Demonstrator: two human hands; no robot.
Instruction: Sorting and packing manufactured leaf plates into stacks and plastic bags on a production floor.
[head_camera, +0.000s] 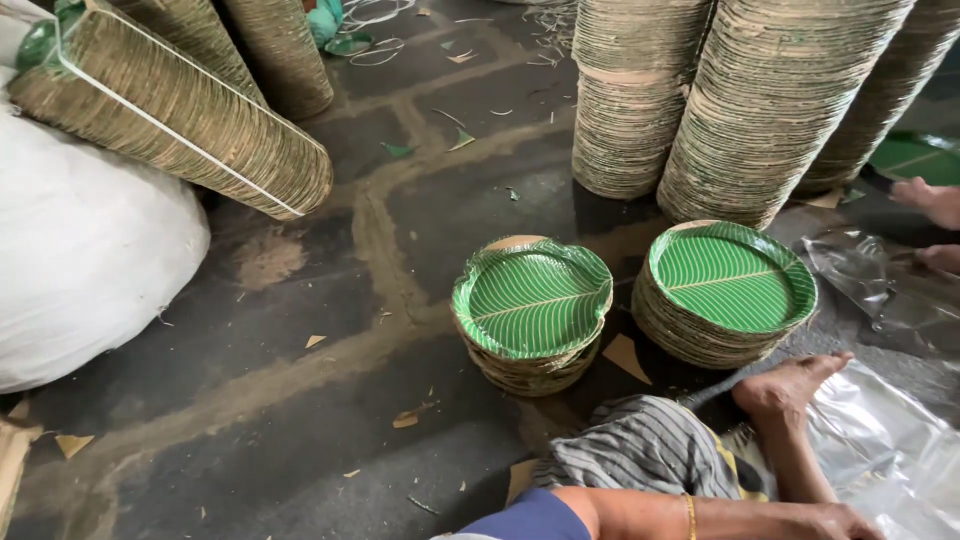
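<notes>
Fingers: cannot tell | right hand (835, 520) on clear plastic sheet (890, 450) | green plate stacks (530, 300) near

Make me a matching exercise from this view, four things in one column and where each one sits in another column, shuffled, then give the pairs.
Things:
1. White bulging sack
2. Tied bundle of stacked leaf-pattern plates lying tilted
3. Short stack of green leaf-print paper plates with a wavy rim
4. Clear crinkled plastic sheet

Places:
A. Right edge, on the floor
B. Upper left, leaning over the sack
C. Far left, on the floor
D. Centre of the floor, left of a similar round stack

Pairs: 1-C, 2-B, 3-D, 4-A
</notes>
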